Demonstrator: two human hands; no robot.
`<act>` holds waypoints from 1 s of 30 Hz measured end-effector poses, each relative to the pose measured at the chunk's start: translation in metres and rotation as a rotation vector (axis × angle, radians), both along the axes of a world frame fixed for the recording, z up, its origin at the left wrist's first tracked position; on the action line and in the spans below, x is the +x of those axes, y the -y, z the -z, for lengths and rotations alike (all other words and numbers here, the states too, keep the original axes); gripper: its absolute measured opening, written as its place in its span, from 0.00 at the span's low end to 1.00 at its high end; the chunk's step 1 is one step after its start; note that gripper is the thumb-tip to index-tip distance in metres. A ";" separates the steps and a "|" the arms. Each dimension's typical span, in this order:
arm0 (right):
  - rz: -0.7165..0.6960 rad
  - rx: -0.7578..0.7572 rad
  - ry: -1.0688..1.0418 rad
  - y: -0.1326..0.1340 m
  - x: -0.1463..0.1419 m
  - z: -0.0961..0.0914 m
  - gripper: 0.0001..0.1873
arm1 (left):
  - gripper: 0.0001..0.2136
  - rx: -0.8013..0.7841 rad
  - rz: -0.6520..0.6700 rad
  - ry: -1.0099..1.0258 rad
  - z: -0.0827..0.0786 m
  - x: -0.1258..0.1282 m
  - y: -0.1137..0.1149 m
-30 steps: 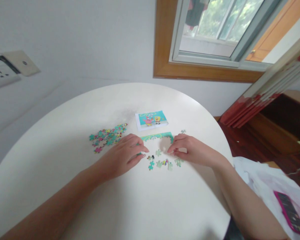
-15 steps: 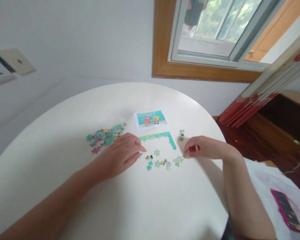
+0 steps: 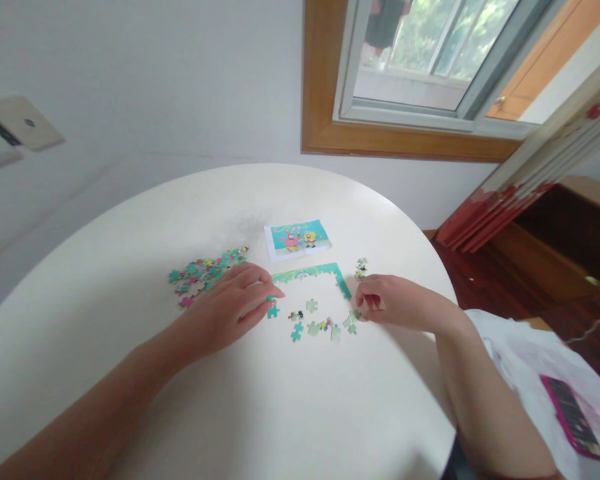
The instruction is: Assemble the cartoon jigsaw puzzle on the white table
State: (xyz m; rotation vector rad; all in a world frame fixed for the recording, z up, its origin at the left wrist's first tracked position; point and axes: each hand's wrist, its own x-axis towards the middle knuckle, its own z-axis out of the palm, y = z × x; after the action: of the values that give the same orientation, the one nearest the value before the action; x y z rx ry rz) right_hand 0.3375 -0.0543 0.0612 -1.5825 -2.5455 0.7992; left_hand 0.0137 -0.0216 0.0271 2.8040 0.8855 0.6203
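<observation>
The round worktop (image 3: 300,413) stretches well beyond the pieces to its curved edge, leaving room on the near side. The puzzle border (image 3: 342,283) lies between the hands. The left hand's (image 3: 241,298) grip stands slightly apart at a teal piece (image 3: 273,311). The right hand's (image 3: 394,300) fingers curl beside pale pieces (image 3: 350,325); I cannot tell whether that grip is closed on one.
</observation>
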 end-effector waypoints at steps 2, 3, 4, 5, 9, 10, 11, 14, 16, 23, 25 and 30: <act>-0.040 0.029 -0.037 0.001 -0.004 -0.001 0.09 | 0.10 0.000 -0.001 -0.002 0.000 0.000 0.000; -0.068 0.040 -0.051 0.003 -0.007 -0.002 0.09 | 0.09 -0.001 -0.001 -0.005 0.000 0.000 0.000; -0.095 0.048 -0.057 0.005 -0.011 -0.002 0.08 | 0.09 0.000 0.000 -0.009 0.001 0.000 -0.001; -0.118 0.056 -0.054 0.007 -0.015 -0.002 0.08 | 0.09 0.000 0.002 -0.014 0.001 0.001 -0.001; -0.149 0.094 0.038 0.015 -0.032 0.000 0.13 | 0.09 0.010 0.002 -0.015 0.000 0.001 0.000; -0.149 0.099 0.066 0.016 -0.035 0.001 0.14 | 0.09 0.013 0.002 -0.015 0.000 0.001 0.000; -0.145 0.101 0.086 0.017 -0.037 0.002 0.14 | 0.09 0.016 0.002 -0.014 -0.001 0.001 0.000; -0.142 0.079 0.105 0.020 -0.041 0.003 0.11 | 0.09 0.026 0.007 -0.010 -0.002 0.000 0.001; -0.138 0.054 0.101 0.021 -0.041 0.002 0.09 | 0.09 0.034 0.007 0.002 -0.003 -0.001 0.000; -0.116 0.026 0.023 0.022 -0.039 0.003 0.09 | 0.10 0.040 0.001 0.011 -0.003 -0.001 0.000; -0.131 0.022 -0.018 0.021 -0.038 0.005 0.10 | 0.10 0.039 0.000 0.008 -0.003 0.000 0.000; -0.151 0.010 -0.061 0.018 -0.038 0.008 0.12 | 0.10 0.030 -0.008 0.002 -0.004 0.000 0.001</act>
State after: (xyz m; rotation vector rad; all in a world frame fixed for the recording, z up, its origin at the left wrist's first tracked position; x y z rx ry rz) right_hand 0.2994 -0.0721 0.0530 -1.3536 -2.6454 0.8329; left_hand 0.0135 -0.0230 0.0308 2.8277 0.8947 0.6425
